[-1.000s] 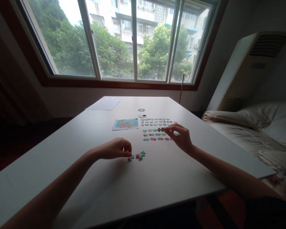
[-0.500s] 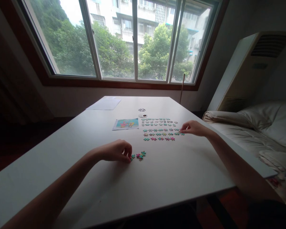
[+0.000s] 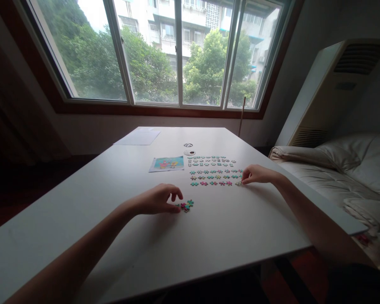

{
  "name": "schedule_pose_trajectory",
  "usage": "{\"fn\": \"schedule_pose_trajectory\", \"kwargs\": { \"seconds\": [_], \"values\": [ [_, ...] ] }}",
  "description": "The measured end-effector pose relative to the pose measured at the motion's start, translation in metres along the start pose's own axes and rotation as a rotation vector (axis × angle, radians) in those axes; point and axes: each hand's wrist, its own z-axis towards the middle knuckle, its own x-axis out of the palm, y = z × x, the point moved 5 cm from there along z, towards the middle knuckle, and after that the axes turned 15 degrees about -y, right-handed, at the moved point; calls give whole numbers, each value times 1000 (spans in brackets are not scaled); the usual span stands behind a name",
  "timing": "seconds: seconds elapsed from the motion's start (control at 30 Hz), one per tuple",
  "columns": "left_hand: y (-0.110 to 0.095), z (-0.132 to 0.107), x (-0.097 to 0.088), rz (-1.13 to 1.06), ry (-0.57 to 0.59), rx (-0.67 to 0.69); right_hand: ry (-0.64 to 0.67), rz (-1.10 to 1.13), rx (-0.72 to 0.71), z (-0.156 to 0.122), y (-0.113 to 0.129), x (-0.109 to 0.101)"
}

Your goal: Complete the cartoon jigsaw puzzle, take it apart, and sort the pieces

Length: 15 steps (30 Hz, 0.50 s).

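Observation:
My left hand (image 3: 160, 199) is beside a small heap of jigsaw puzzle pieces (image 3: 187, 205) in green and pink. Its thumb and fingers are apart, and the thumb tip partly covers a piece at the heap's left edge. Farther right, my right hand (image 3: 258, 174) pinches a pale green puzzle piece (image 3: 238, 183) low at the table, at the right end of the nearest row. Several rows of spaced-out puzzle pieces (image 3: 213, 172) lie between the hands and beyond them. Left of the rows is a picture sheet (image 3: 166, 164) with colourful cartoon figures on blue.
Two small round items, a ring-like disc (image 3: 189, 153) and a dark-patterned one (image 3: 188, 145), lie behind the rows on the white table (image 3: 228, 236). White paper (image 3: 137, 137) rests at the far left corner. A pale sofa (image 3: 332, 164) stands at the right.
My right hand has moved nearer to me, bringing a piece from the middle row's end to the nearest row. My left hand has shifted right towards the heap, its fingers opening.

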Motion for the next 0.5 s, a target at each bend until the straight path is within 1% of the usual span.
{"fn": "schedule_pose_trajectory", "kwargs": {
  "seconds": [0.13,0.27,0.5],
  "values": [
    [-6,3,9,-38,-18,55,-6,-34,-25,0,2,-1],
    [-5,4,16,-50,-40,92,-42,-60,-46,0,9,-2],
    [0,8,17,0,-89,96,-103,-20,-115,-4,37,1]
  ]
}}
